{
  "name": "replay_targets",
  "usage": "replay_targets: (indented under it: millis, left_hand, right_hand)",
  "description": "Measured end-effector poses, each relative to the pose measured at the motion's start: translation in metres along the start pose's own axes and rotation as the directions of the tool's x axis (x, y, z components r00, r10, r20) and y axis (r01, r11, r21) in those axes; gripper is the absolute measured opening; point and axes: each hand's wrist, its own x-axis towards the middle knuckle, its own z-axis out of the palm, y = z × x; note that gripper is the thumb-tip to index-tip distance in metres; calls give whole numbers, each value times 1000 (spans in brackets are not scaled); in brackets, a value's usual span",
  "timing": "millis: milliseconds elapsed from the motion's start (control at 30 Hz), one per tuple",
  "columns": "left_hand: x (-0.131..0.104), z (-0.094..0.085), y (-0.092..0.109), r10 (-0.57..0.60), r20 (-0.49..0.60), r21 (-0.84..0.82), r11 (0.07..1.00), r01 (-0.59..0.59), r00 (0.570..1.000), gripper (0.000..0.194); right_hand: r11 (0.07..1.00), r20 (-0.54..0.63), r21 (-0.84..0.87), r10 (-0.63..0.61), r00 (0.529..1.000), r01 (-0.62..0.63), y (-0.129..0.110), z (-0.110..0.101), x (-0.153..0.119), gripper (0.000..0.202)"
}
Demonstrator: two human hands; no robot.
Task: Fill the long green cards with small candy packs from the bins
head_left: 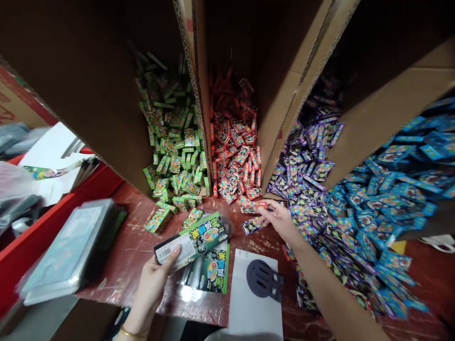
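My left hand (154,274) is closed on a flat green-and-black printed packet (204,234) with a white barcode label, thumb on top. Under it, a second black-and-green printed card (213,272) lies in clear plastic on the table. The fingers of my right hand (279,219) are pinched on the end of a small red candy box (250,205). Just below those fingers lies a small purple box (251,225). A few small green boxes (158,219) rest on the table above my left hand.
Upright cardboard boxes (289,104) hold heaps of green boxes (174,163), red boxes (236,163), purple boxes (302,163) and blue boxes (387,189). Plastic sleeves (71,241) are stacked left, beside a red crate (17,251). A white sheet with a dark round piece (263,278) lies in front.
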Motion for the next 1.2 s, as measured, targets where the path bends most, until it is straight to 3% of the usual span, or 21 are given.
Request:
replay_targets:
  millis: [100, 233, 533, 700, 800, 900, 1000, 1100, 1200]
  left_hand:
    - [-5, 19, 2, -27, 69, -3, 1000, 27, 997, 41]
    - [-14, 36, 1, -14, 129, 1, 1000, 14, 992, 41]
    - [-20, 31, -4, 3, 89, 50, 999, -8, 996, 45]
    - [-21, 34, -6, 7, 113, 47, 999, -12, 994, 44]
    - [-22, 36, -4, 0, 118, 20, 1000, -2, 993, 44]
    - [-26, 39, -3, -11, 130, 7, 1000, 10, 991, 43]
    - [-30, 43, -4, -22, 164, 16, 1000, 19, 986, 41]
    - [-32, 47, -4, -9, 179, 10, 1000, 7, 984, 40]
    - [-34, 50, -4, 2, 198, 24, 1000, -7, 980, 39]
  right_hand:
    - [992, 23, 118, -40, 999, 37, -12, -18, -25, 33]
    - [972, -151, 216, -55, 987, 87, -9, -21, -38, 27]
    - [980, -237, 112, -132, 962, 162, 3, -16, -45, 22]
    - [965, -273, 217, -84, 958, 147, 3, -14, -51, 53]
    - [971, -350, 223, -6, 937, 89, 2, -17, -53, 44]
    - [985, -397, 150, -17, 918, 83, -5, -17, -52, 40]
    - [992, -332, 60, -88, 939, 114, -17, -16, -49, 37]
    - [991, -103, -62, -125, 987, 119, -29, -14, -46, 27]
    - [980, 102, -157, -107, 989, 122, -34, -12, -44, 22]
